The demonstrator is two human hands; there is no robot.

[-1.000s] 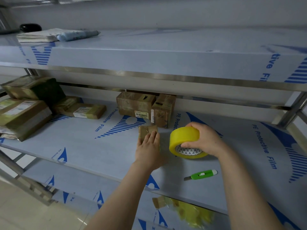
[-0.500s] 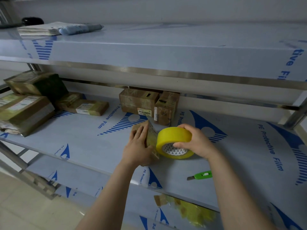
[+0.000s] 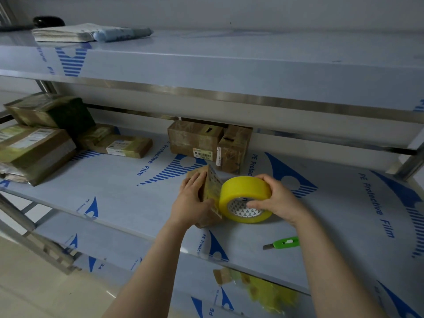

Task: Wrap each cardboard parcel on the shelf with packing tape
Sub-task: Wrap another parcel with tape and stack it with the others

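The small parcel [image 3: 211,188] stands tipped up on one edge near the middle of the shelf [image 3: 137,196], its label face turned to the right and already glossy with yellowish tape. The left hand [image 3: 191,203] grips it from the left, fingers laid up its left face and the thumb round the near end. Pressed against the right face is the yellow tape roll [image 3: 245,189], resting on the shelf. The right hand [image 3: 280,198] clasps it, fingers curled over the far rim and the thumb tucked at the patterned core. The parcel sits between the two hands, touching both the left palm and the roll.

I would say a band is about to be run around the parcel. To do that well, the left hand should hold the box firmly on its edge. The roll should stay tight against the cardboard so the tape goes on flat. I cannot make out the free end of the tape from here.

A green utility knife [image 3: 284,243] lies on the near right of the shelf, well apart from the hands. Two taped boxes [image 3: 195,140] sit at the far edge, and a pile of parcels [image 3: 34,145] at the far left.
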